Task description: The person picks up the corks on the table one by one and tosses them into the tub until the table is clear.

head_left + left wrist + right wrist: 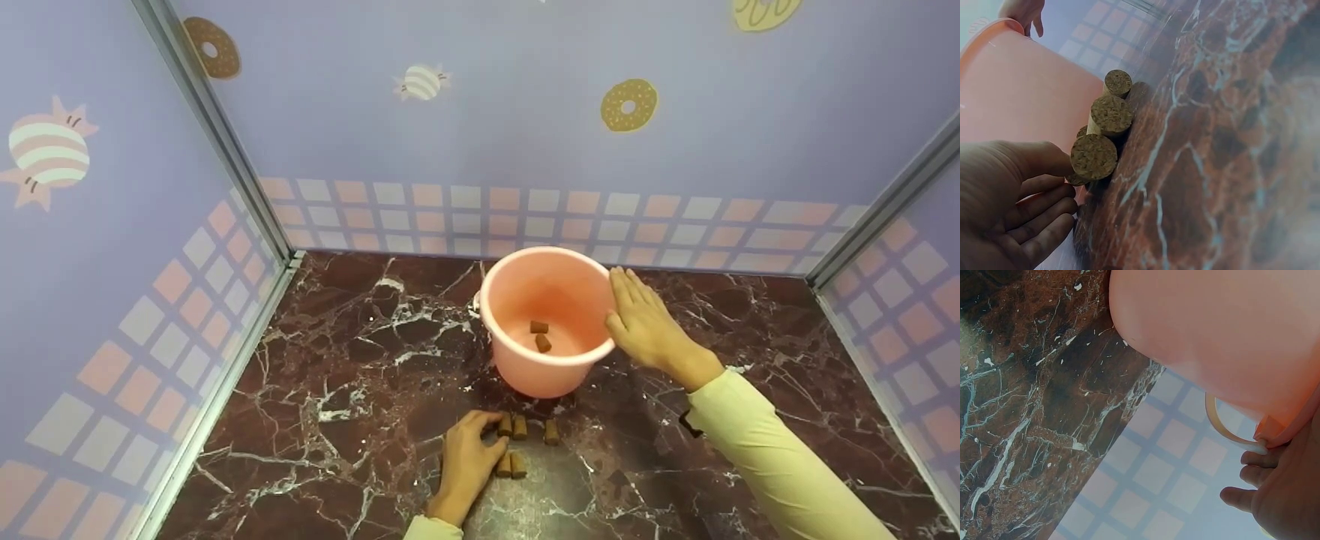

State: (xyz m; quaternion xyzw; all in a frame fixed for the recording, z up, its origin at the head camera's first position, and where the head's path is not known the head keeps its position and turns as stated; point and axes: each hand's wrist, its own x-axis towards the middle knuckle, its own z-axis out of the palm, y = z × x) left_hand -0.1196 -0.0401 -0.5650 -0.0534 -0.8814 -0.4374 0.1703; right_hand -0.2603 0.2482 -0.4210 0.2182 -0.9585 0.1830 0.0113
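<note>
A pink bucket (pixel 555 375) stands upright on the marbled surface, with two brown corks (pixel 539 328) lying inside. My right hand (pixel 649 322) rests on its right rim, fingers extended and thumb at the edge. In the right wrist view, those fingertips (pixel 1238 498) reach past the rim beside the pale handle (pixel 1219 419). Several more corks (pixel 519 427) stand or lie in front of the bucket. Just left of them is my left hand (pixel 466 457), thumb and forefinger touching or close to the nearest corks (pixel 1094 157). The left wrist view shows its other fingers loosely bent.
Dark red marbled tabletop (pixel 360 420) with white veins lies around the bucket. Purple panels (pixel 495 142) printed with sweets and checks enclose it at the back and both sides. Metal strips (pixel 217 135) run along the panel corners.
</note>
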